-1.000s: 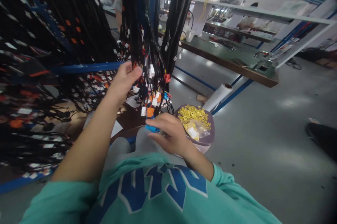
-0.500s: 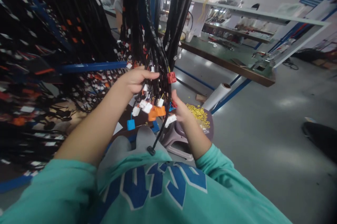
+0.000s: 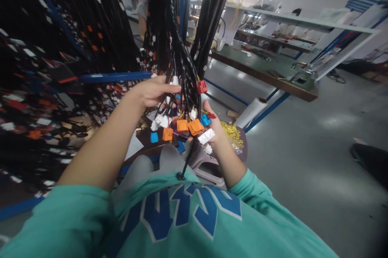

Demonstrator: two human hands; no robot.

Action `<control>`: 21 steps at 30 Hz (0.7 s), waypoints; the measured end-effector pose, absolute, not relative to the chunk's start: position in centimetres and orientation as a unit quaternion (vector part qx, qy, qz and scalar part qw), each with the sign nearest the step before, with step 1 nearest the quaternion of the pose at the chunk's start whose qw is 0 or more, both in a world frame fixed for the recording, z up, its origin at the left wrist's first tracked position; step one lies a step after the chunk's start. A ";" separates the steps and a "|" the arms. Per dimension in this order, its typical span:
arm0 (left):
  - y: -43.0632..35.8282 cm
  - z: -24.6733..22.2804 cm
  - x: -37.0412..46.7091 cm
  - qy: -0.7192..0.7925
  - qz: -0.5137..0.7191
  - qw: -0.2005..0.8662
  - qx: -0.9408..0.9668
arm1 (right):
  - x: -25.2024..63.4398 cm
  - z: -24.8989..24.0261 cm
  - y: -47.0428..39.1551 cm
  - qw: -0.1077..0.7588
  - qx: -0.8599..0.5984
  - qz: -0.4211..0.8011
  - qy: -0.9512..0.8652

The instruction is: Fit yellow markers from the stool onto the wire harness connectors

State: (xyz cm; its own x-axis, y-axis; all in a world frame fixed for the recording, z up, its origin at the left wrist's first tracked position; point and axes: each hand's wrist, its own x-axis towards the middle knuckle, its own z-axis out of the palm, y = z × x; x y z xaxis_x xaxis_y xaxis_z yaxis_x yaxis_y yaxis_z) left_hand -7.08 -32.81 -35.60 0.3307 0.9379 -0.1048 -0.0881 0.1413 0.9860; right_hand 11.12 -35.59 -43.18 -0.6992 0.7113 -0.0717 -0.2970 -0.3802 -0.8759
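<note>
Black wires (image 3: 190,90): left hand (image 3: 151,91) curled around them; right hand (image 3: 216,132) spread, cradling colourful connectors (image 3: 195,127).

Before the workbench (image 3: 260,63), the stool (image 3: 203,155) stands right of the cable bundle (image 3: 189,82).

Looks forward and down from the head, above and behind left hand (image 3: 152,91) and right hand (image 3: 216,130), near enough to include both sleeves (image 3: 72,213)

"What's by the left hand (image 3: 153,91)?"
"Black wires (image 3: 188,88), at its thumb tip."
"And the right hand (image 3: 216,130)?"
"Blue connector (image 3: 205,119) over its palm, red connector (image 3: 201,86) above its thumb, yellow pieces (image 3: 232,133) beyond it."
</note>
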 end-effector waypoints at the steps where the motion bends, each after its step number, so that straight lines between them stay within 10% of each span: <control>1: -33.3 -35.4 -7.5 0.415 0.395 0.625 0.530 | 11.4 -43.2 -35.6 0.323 -0.231 0.790 -0.467; 15: -36.1 -34.5 -8.2 0.386 0.370 0.617 0.578 | 13.6 -38.2 -31.9 0.599 -0.285 0.389 -0.640; 21: -36.7 -33.6 -7.4 0.422 0.351 0.591 0.591 | 10.2 -34.9 -31.6 0.491 -0.227 0.430 -0.723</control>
State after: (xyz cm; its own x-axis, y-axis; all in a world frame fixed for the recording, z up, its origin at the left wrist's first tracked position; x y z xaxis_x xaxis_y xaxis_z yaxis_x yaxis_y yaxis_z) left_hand -7.36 -36.73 -33.56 0.3968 0.9139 -0.0852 0.0841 0.0562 0.9949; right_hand 10.16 -31.60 -34.95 -0.4145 0.7507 0.5144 -0.0938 0.5270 -0.8447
